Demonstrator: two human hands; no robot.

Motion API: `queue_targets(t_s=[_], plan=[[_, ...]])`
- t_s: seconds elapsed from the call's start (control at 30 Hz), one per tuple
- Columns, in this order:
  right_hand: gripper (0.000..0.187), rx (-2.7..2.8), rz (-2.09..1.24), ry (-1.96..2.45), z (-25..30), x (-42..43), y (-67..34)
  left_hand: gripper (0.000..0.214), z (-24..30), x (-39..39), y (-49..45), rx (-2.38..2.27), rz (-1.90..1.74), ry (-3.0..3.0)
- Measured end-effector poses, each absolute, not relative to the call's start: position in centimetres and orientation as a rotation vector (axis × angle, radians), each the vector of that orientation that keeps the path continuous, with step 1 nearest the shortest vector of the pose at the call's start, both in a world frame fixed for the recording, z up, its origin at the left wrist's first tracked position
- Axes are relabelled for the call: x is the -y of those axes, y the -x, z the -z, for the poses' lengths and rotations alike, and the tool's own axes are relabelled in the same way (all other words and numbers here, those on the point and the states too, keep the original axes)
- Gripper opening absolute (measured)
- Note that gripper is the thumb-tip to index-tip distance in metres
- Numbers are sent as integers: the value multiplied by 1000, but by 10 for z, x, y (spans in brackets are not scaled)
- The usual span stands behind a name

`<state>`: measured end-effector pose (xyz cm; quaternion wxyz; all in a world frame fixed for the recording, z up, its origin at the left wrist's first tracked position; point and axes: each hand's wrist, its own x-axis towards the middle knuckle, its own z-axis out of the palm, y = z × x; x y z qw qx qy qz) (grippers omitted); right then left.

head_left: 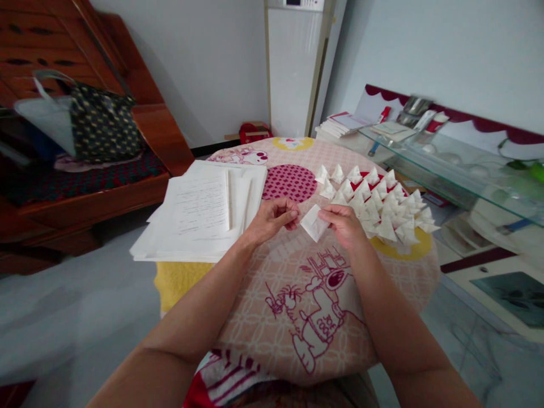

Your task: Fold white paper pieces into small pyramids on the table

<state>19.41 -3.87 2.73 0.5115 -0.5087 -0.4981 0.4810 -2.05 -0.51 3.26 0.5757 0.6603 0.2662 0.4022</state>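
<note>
**Two hands folding a small paper piece over a cloth-covered table**

The only container is a dark fabric bag with a pale dotted pattern [104, 122], standing on a reddish wooden bench [140, 187] at far left; what it holds is hidden.

A small folded white paper piece [314, 224] sits just above the middle of a round table under a pink cartoon-printed cloth [297, 306]. The right hand [346, 224] pinches the paper's right edge between thumb and curled fingers. The left hand [272, 218] has its fingers drawn in narrow, thumb against forefinger, just beside the paper's left corner; whether it touches the paper cannot be told.

Right of the hands, close behind the right knuckles, lies a heap of white folded paper triangles [378, 207], points up. Left of the hands, a thick stack of white written sheets [199, 218] overhangs the table edge. Beyond the table stands a tall white cabinet-shaped appliance [293, 68]. A glass shelf [459, 164] with blurred small items runs along the right wall.
</note>
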Motion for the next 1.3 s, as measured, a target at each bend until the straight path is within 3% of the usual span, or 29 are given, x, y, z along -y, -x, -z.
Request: queue_targets(t_s=[0.37,1.07,1.3], plan=[[23,1109,-1193,1240,-19,35,-200,12,-39,10,21,-719,-818,-1799],[22,865,-1448,1080,-14,33,-190,24,-31,4,27,-385,-694,-1549],[22,831,-1328,1050,-20,34,-191,30,-31,2,27,-459,-850,-1428]])
